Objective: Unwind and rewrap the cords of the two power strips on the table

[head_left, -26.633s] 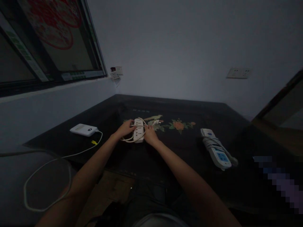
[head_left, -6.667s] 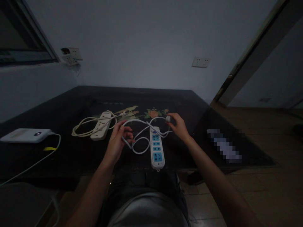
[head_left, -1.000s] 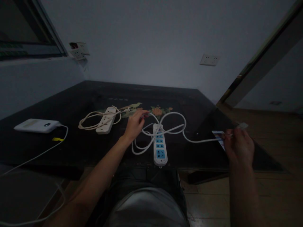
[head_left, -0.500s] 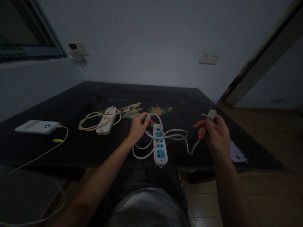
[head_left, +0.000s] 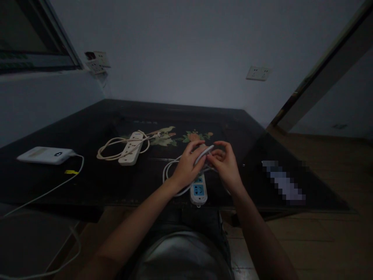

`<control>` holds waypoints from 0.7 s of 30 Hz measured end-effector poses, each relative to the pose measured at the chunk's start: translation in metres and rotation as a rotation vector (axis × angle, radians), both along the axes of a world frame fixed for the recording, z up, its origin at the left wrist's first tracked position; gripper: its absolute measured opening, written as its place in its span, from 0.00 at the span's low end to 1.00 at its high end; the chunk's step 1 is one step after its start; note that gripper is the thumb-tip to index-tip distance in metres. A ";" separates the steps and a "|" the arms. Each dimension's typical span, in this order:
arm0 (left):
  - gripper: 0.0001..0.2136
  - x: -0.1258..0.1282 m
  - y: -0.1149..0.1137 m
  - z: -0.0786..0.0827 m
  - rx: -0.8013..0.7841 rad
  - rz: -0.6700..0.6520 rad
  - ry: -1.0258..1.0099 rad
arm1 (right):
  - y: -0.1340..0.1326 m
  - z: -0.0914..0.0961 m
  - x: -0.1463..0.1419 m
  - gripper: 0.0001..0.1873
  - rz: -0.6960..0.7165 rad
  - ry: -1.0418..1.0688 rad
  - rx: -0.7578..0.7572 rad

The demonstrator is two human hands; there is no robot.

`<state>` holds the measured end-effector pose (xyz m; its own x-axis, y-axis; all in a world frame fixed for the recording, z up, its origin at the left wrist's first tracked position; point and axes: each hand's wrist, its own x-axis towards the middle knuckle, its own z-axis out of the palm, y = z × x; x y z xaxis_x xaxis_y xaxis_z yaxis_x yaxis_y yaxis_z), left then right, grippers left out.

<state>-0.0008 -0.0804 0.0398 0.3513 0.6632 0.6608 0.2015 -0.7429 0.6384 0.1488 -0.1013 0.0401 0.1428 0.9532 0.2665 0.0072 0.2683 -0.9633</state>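
Note:
A white power strip (head_left: 199, 198) with blue socket panels lies on the dark table in front of me, its far half covered by my hands. Its white cord (head_left: 166, 173) loops out to the left and runs up between my fingers. My left hand (head_left: 188, 165) is closed round a bend of the cord above the strip. Close against it, my right hand (head_left: 226, 163) has its fingers pinched on the cord too. I cannot make out the plug from here.
Left of my hands lies a second power strip (head_left: 126, 158) with a beige cord coiled over it. A white power bank (head_left: 43, 155) with a cable is at far left. A blurred-out flat object (head_left: 284, 182) lies on the right. Wall sockets (head_left: 258, 73) are behind the table.
My right hand has come left from the table's right side, bringing the cord's plug end in to my left hand. My left hand has shifted right over the power strip.

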 end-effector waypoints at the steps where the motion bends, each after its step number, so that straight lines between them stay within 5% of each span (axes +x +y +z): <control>1: 0.16 0.001 -0.002 -0.002 0.005 -0.012 0.023 | 0.001 -0.001 0.001 0.27 0.027 0.061 0.004; 6: 0.18 0.007 -0.001 -0.010 0.013 -0.091 0.149 | 0.005 -0.003 0.004 0.16 0.114 0.324 -0.017; 10: 0.18 0.010 0.000 -0.009 0.040 -0.143 0.267 | 0.003 0.005 0.005 0.14 0.151 0.301 -0.064; 14: 0.12 0.008 -0.005 -0.008 0.050 -0.183 0.255 | -0.004 0.016 0.012 0.17 0.207 0.111 -0.109; 17: 0.10 0.006 -0.011 -0.008 -0.028 -0.228 0.075 | -0.010 0.022 0.021 0.12 0.069 -0.166 0.027; 21: 0.21 0.010 -0.014 -0.008 -0.185 -0.242 -0.194 | -0.016 0.030 0.023 0.07 -0.199 -0.673 0.245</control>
